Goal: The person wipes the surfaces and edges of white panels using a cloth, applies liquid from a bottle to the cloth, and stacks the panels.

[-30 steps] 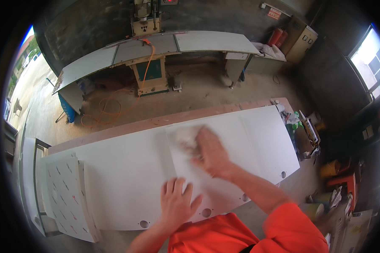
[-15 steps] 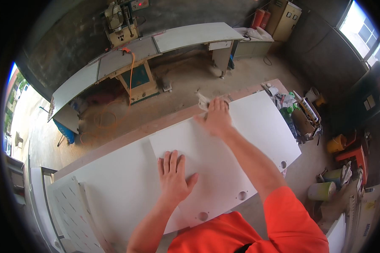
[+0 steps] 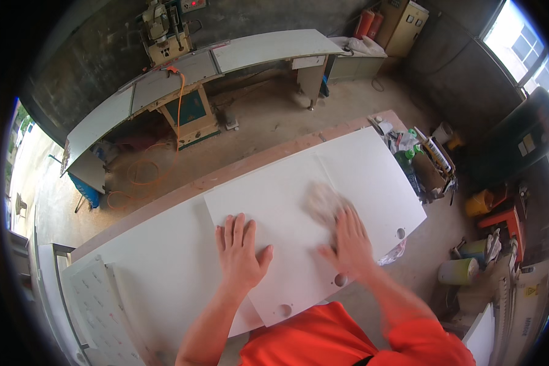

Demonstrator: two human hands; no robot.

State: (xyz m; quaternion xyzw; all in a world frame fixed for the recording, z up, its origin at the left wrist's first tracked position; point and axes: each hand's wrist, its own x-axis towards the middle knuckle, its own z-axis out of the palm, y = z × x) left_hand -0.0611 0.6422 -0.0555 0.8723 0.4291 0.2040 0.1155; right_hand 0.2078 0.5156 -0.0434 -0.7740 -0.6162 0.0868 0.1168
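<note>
The long table carried a white panel with round holes along its near edge. The left hand lay flat and spread on the panel, gripping nothing, seemingly pressing it so it would not slide. Just right of it, the right hand pressed a pale, blurred cloth under its fingertips against the panel's surface, apparently wiping it.
</note>
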